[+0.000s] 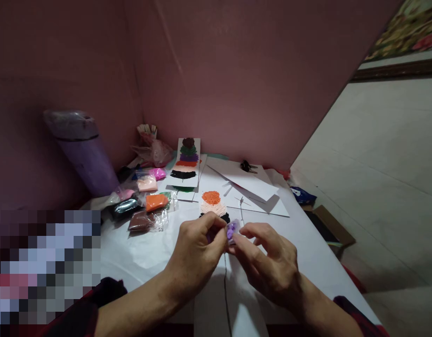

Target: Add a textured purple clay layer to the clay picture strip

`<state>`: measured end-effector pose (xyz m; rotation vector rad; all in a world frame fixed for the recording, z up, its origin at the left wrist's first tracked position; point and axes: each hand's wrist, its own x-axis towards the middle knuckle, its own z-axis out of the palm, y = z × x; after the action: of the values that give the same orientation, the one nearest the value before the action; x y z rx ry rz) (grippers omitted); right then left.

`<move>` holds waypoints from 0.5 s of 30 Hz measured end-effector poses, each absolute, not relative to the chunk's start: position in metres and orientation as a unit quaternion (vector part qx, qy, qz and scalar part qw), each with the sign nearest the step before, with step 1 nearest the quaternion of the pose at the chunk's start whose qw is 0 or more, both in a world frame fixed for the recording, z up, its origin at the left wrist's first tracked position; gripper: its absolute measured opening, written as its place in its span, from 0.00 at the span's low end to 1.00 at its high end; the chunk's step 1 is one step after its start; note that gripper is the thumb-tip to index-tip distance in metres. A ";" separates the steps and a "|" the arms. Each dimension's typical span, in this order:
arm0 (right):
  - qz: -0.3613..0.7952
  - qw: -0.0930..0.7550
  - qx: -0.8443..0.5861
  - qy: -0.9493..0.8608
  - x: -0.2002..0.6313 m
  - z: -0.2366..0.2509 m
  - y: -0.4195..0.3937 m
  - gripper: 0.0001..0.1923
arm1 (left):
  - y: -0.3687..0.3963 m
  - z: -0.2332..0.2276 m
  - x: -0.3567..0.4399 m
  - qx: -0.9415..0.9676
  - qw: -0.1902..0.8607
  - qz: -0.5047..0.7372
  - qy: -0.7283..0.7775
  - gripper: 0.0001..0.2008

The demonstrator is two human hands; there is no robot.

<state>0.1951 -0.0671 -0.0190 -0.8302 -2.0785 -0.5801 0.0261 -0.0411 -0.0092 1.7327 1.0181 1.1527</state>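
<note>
Between my two hands is a small clear plastic bag of purple clay (pixel 232 229). My left hand (pixel 198 248) pinches its left side with thumb and forefinger. The fingers of my right hand (pixel 274 260) close on the bag's right side, with the forefinger slightly lifted. Just behind my left hand lies a white card with clay (pixel 211 197) in orange, peach and black bands; its lower part is hidden by my hands. A dark cord (pixel 226 290) runs down the paper towards me.
At left lie several clay packets, including orange (pixel 157 201), brown (pixel 141 221) and black (pixel 125 206). A finished-looking banded card (pixel 188 164) leans at the back. White sheets (pixel 244 175), keys (pixel 246 165) and a thin white tool (pixel 241 202) lie behind my hands. A purple roll (pixel 84 154) leans left.
</note>
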 end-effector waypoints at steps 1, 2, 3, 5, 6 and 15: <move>-0.231 0.404 -0.331 -0.821 0.194 -0.018 -0.067 0.09 | -0.041 -0.009 0.026 0.681 0.406 0.458 0.401 0.06; -0.237 0.403 -0.337 -0.817 0.194 -0.017 -0.067 0.09 | -0.041 -0.008 0.026 0.681 0.405 0.459 0.403 0.06; -0.247 0.397 -0.345 -0.814 0.194 -0.017 -0.067 0.08 | -0.041 -0.007 0.026 0.683 0.397 0.458 0.407 0.06; -0.278 0.380 -0.355 -0.808 0.194 -0.016 -0.067 0.08 | -0.041 -0.006 0.026 0.696 0.367 0.457 0.416 0.07; -0.297 0.369 -0.358 -0.805 0.194 -0.016 -0.067 0.10 | -0.041 -0.006 0.026 0.702 0.352 0.456 0.420 0.07; -0.337 0.337 -0.336 -0.812 0.195 -0.016 -0.069 0.09 | -0.042 -0.008 0.026 0.705 0.386 0.436 0.405 0.06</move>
<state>0.1955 -0.0691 -0.0164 -0.8763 -2.1164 -0.8780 0.0262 -0.0423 -0.0081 1.7953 1.0314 1.1110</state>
